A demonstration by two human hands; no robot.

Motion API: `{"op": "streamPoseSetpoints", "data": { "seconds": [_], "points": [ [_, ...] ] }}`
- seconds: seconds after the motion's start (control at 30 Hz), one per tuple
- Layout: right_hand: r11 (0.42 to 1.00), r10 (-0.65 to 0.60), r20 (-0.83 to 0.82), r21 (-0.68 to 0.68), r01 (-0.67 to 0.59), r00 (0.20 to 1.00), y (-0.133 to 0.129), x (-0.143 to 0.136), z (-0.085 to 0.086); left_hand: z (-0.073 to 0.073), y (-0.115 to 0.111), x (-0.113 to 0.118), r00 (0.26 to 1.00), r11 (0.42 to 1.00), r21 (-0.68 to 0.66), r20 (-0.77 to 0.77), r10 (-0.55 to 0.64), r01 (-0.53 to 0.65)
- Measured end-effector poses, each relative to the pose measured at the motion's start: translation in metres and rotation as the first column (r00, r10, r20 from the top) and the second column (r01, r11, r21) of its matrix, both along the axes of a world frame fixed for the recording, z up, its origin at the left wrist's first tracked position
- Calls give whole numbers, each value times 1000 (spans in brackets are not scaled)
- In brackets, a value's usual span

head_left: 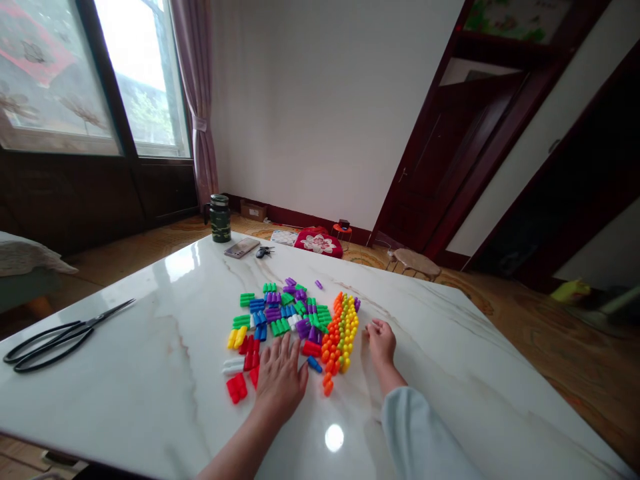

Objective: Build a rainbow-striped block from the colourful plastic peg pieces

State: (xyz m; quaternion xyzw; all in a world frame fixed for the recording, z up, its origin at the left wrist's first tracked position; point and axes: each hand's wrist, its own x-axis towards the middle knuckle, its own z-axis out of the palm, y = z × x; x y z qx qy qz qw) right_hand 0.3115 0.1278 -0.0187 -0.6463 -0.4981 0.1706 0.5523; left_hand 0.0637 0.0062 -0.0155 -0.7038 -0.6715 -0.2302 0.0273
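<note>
My left hand [281, 377] lies flat with its fingers stretched out, over the near edge of a spread of coloured plastic pieces. Red pieces [237, 387] and white pieces [233, 365] lie at its left, and a blue piece [315, 364] lies by its thumb. My right hand [381, 341] rests on the table just right of the rows of beads, fingers curled in; whatever they hold, if anything, is hidden. Orange beads [331, 351] and yellow beads [351, 332] stand in long slanting rows. Green pieces [280, 327] and purple pieces [303, 327] lie behind my left hand.
Black-handled scissors [65, 339] lie at the left of the white marble-patterned table [165, 400]. Toward the far edge are a camouflage flask [220, 219], a phone [242, 248] and keys [264, 252]. A lone purple piece [319, 285] sits behind the beads. A round stool [415, 263] stands beyond.
</note>
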Motion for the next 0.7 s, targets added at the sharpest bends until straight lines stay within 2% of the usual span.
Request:
{"op": "streamPoseSetpoints", "data": {
  "seconds": [0.1,0.17,0.2,0.23,0.3,0.37,0.4,0.47,0.57,0.7],
  "points": [
    [1000,26,-2,3,-26,1000,-51,-5,4,4,-1,0,1000,1000,-24,-3,-3,3],
    [992,130,51,-17,-129,990,-87,-12,10,6,-2,0,1000,1000,-26,-7,-4,3],
    [975,220,115,-50,-216,969,-104,-16,13,6,-3,-1,1000,1000,-22,-15,-5,5],
    [946,323,198,-100,-309,925,-119,-21,16,7,-3,-1,1000,1000,-14,-25,-8,8],
    [860,510,376,-220,-460,774,-144,-29,21,7,-5,-1,998,1000,6,-54,-13,14],
    [792,604,507,-301,-531,614,-161,-38,25,7,-7,-2,997,1000,22,-79,-14,16],
    [778,617,554,-322,-540,559,-166,-42,26,7,-7,-2,996,999,30,-89,-15,18],
    [785,603,617,-344,-515,506,-172,-50,26,7,-8,-3,995,999,40,-101,-19,23],
    [827,548,676,-353,-437,492,-175,-58,26,6,-9,-3,994,999,47,-107,-19,25],
    [841,525,707,-346,-416,474,-178,-62,26,2,-6,-4,995,993,90,-72,-69,76]
  ]
}}
